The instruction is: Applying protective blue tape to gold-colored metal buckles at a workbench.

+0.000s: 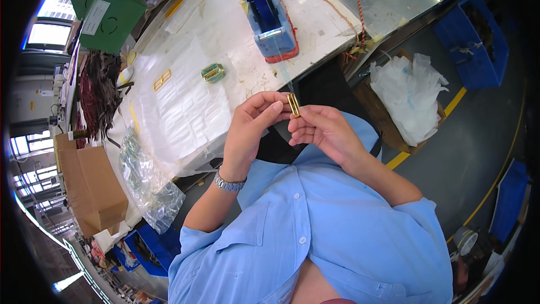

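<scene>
Between my two hands, just off the table's front edge, is a small gold metal buckle [293, 105]. My right hand [327, 131] pinches its lower right side between thumb and curled fingers. My left hand [254, 117] is closed at its left side, thumb and index finger pressed together against it. A strip of clear tape [286, 73] runs from the blue tape dispenser [269, 28] down to the top of the buckle. Left of the dispenser lies a small green and gold bundle [213, 73]. Another gold buckle [162, 80] rests farther left on white sheeting [188, 107].
A clear plastic bag [145, 177] hangs over the table's left edge beside a brown carton [93, 183]. A green box [112, 8] stands at the far left. At right, a carton [388, 115] on the floor holds white plastic scraps [408, 98], near a blue crate [472, 42].
</scene>
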The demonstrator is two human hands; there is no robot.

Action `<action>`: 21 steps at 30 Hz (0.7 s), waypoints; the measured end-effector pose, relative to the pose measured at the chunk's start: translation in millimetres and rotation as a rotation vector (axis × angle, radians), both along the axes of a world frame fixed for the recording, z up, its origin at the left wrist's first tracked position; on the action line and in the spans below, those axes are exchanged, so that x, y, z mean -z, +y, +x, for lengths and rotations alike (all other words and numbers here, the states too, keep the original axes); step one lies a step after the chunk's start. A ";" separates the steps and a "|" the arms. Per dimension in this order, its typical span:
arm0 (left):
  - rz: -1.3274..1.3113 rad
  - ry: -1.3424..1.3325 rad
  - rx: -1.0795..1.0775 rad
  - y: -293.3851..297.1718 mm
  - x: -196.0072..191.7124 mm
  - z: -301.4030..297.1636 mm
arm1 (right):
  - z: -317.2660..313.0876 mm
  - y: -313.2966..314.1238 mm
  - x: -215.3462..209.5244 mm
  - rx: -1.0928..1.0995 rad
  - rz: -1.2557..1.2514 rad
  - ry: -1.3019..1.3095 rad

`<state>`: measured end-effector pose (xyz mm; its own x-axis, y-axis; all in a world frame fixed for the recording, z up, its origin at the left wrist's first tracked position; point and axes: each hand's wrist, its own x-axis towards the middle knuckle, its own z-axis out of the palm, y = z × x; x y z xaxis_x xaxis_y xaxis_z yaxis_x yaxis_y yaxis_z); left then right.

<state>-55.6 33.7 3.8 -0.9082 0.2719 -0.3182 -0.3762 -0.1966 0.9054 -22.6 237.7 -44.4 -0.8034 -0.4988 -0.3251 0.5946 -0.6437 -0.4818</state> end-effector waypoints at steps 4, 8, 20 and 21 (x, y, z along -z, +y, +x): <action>-0.121 -0.028 0.007 5.0 6.9 7.2 | 2.1 -1.4 -4.6 0.011 0.021 0.005; -0.048 -0.065 0.067 9.4 19.2 2.1 | 5.6 -2.3 -8.9 0.005 0.011 -0.010; 0.040 -0.319 0.167 -3.3 15.4 -19.1 | -11.3 8.8 -24.5 -0.179 0.547 0.320; 0.068 -0.368 0.169 -3.5 14.0 -21.7 | -15.7 8.0 -34.7 -0.139 0.789 0.423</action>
